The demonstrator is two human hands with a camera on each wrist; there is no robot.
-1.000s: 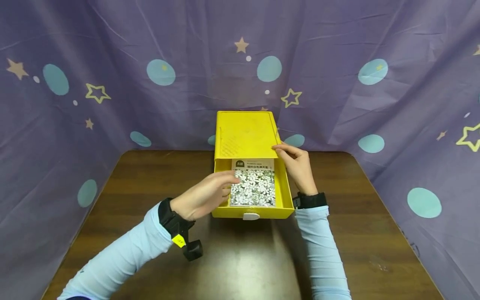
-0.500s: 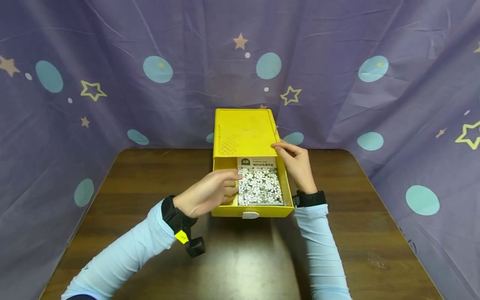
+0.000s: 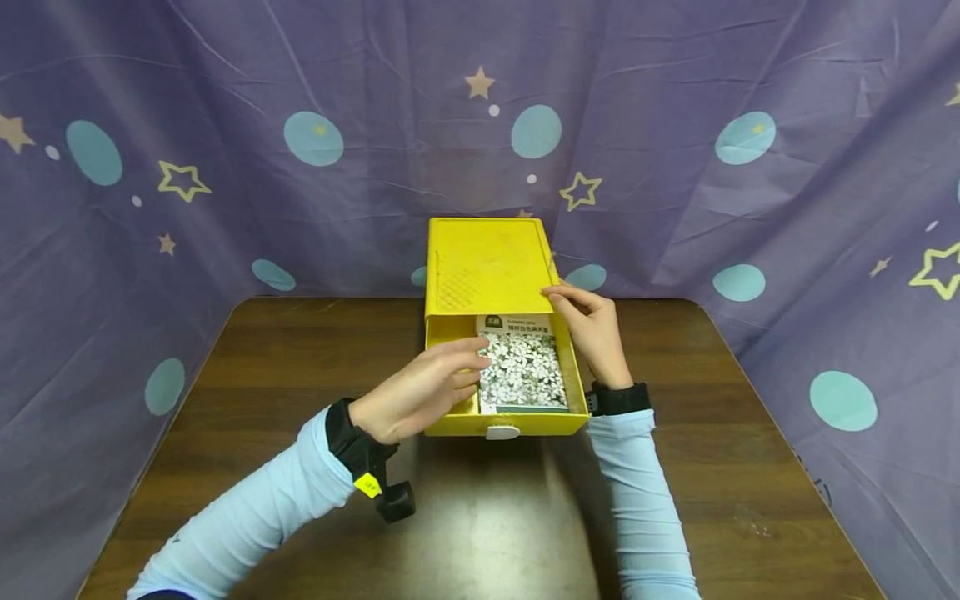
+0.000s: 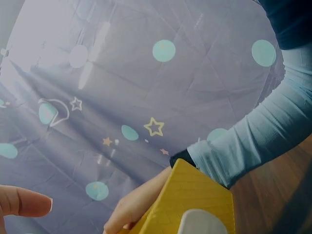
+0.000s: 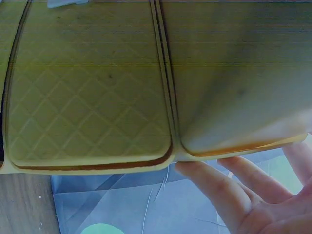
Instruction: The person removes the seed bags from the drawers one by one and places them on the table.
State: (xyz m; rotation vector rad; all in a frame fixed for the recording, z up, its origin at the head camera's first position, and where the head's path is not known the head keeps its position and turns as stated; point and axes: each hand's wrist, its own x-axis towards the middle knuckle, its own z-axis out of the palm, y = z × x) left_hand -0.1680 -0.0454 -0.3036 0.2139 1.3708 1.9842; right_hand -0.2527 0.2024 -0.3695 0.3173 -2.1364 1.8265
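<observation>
At centre frame, the left hand [image 3: 408,393] reached into the open yellow drawer [image 3: 504,421], fingers loosely extended and touching the flower-print packet [image 3: 522,369] without pinching it. The packet lay flat inside the drawer. Right of it, the right hand [image 3: 592,329] braced the yellow cabinet [image 3: 487,265], fingers straight. The drawer remained unclosed.

The head view looks forward and down on the yellow drawer box [image 3: 491,308]; both wrist views sit close beside it (the left looking up along its front), sharing it.
</observation>
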